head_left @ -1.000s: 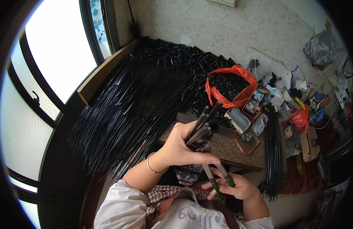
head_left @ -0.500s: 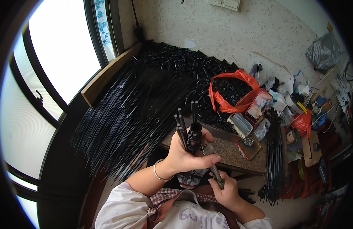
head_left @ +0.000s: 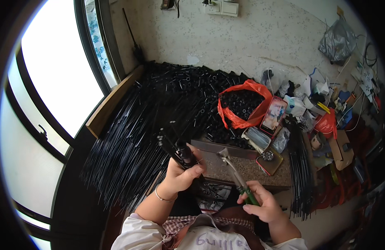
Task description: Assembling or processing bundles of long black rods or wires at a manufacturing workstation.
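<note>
My left hand (head_left: 182,177) is closed round a black tubular fitting (head_left: 185,153) and several thin black rods (head_left: 166,146) that stick up beside it. The fitting's open round end points upward. To the right, my right hand (head_left: 263,204) grips a pair of pliers (head_left: 236,173) by the green handles. The long metal pliers point up and to the left, their wide head apart from the fitting. The lower ends of the rods are hidden by my left hand.
Long black rods (head_left: 121,154) lie fanned out at the left, with short black tubular parts (head_left: 180,79) heaped behind. At the right are a red bag (head_left: 242,123) of small black parts, a phone (head_left: 273,116), a shallow tray (head_left: 275,162) with small metal pieces and a rod bundle (head_left: 300,175).
My hands have moved apart. The pliers have come away from beside my left hand, and their head now shows. My left hand has shifted left with the fitting and rods. The whole view has shifted.
</note>
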A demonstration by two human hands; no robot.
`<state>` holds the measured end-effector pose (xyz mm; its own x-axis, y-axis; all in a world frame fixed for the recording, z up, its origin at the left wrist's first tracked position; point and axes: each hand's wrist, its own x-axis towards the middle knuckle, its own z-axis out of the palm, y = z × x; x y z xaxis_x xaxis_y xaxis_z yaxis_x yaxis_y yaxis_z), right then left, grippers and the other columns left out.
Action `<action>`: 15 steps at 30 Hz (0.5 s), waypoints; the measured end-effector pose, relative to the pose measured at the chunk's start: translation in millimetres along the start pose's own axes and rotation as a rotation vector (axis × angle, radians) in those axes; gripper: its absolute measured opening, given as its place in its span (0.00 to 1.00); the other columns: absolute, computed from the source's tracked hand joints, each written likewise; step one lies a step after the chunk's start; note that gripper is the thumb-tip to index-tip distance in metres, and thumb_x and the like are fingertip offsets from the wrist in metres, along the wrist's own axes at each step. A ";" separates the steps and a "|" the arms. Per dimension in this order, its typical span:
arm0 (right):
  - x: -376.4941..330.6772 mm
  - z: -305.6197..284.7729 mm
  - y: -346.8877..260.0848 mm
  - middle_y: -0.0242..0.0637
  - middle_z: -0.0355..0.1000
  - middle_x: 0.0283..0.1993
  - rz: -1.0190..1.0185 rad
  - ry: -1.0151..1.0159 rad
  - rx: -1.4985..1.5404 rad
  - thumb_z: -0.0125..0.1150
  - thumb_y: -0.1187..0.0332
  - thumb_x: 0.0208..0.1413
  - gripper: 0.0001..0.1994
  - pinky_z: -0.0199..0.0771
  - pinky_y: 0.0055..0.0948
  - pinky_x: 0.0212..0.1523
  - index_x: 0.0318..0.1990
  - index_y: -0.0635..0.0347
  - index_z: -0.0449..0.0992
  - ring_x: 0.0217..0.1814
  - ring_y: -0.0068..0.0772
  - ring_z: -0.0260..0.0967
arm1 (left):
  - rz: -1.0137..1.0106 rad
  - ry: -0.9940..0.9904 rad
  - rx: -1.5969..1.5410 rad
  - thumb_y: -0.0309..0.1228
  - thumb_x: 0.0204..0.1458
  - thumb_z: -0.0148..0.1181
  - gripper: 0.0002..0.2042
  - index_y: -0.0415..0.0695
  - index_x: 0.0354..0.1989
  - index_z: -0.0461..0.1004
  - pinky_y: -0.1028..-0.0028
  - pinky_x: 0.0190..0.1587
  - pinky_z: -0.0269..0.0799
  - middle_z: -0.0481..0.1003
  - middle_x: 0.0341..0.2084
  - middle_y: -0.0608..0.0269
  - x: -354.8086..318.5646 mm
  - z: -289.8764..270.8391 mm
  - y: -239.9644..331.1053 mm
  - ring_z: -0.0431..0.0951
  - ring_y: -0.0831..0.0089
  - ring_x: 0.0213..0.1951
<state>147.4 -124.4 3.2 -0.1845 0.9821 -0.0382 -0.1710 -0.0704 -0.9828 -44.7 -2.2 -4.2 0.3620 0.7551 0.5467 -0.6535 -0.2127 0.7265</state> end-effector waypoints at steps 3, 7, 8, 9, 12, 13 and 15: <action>1.4 -1.0 -17.4 0.40 0.55 0.40 -0.010 0.087 0.169 0.55 0.74 0.35 0.12 0.61 0.22 0.35 0.31 0.66 0.64 0.43 0.29 0.55 | -0.100 -0.027 0.045 0.24 0.35 0.57 0.10 0.40 0.23 0.61 0.84 0.21 0.58 0.64 0.15 0.68 -1.8 3.1 1.9 0.62 0.82 0.18; -5.2 -3.8 -25.9 0.33 0.62 0.35 -0.481 0.082 -0.986 0.55 0.70 0.31 0.07 0.50 0.33 0.45 0.22 0.60 0.68 0.43 0.39 0.53 | -0.178 -0.140 0.000 0.40 0.33 0.60 0.19 0.39 0.20 0.57 0.82 0.18 0.58 0.62 0.11 0.65 -4.6 4.0 -5.4 0.63 0.78 0.15; -3.0 -0.3 -29.5 0.33 0.62 0.35 -0.480 0.073 -0.980 0.55 0.70 0.31 0.07 0.50 0.33 0.45 0.22 0.60 0.68 0.43 0.39 0.53 | -0.185 -0.150 -0.044 0.43 0.33 0.58 0.21 0.39 0.21 0.58 0.83 0.18 0.58 0.61 0.11 0.66 -5.9 3.7 -6.1 0.63 0.79 0.15; -1.2 2.3 -32.0 0.30 0.61 0.35 -0.644 0.146 -1.324 0.56 0.69 0.28 0.07 0.46 0.40 0.46 0.19 0.59 0.67 0.43 0.40 0.52 | -0.186 -0.143 -0.040 0.43 0.33 0.58 0.21 0.39 0.21 0.58 0.83 0.18 0.58 0.61 0.11 0.66 -6.9 2.8 -6.0 0.63 0.79 0.15; 1.6 -1.2 -29.7 0.22 0.61 0.36 -0.830 0.235 -1.701 0.56 0.67 0.23 0.07 0.35 0.49 0.48 0.16 0.56 0.68 0.45 0.41 0.51 | -0.138 -0.075 0.216 0.49 0.33 0.55 0.23 0.38 0.21 0.59 0.84 0.17 0.58 0.61 0.10 0.67 -9.8 3.7 -5.0 0.63 0.81 0.15; 2.2 -5.2 -30.6 0.22 0.61 0.36 -0.940 0.225 -1.771 0.55 0.69 0.24 0.07 0.34 0.48 0.49 0.18 0.56 0.69 0.46 0.41 0.50 | -0.195 -0.042 0.150 0.45 0.34 0.57 0.20 0.39 0.21 0.60 0.84 0.18 0.57 0.61 0.12 0.69 -11.1 5.8 -3.3 0.62 0.83 0.16; 0.2 -11.3 -32.9 0.25 0.62 0.37 -1.126 0.218 -1.883 0.54 0.73 0.26 0.08 0.47 0.44 0.46 0.21 0.60 0.71 0.44 0.41 0.55 | -0.254 -0.009 0.081 0.41 0.35 0.58 0.17 0.40 0.22 0.62 0.84 0.19 0.56 0.62 0.14 0.71 -11.2 10.2 -1.5 0.60 0.84 0.17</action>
<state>163.9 -119.9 33.5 -0.6068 0.4900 0.6258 0.7913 0.4468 0.4175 -41.0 -16.7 -7.1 0.5138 0.7851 0.3459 -0.4854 -0.0664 0.8718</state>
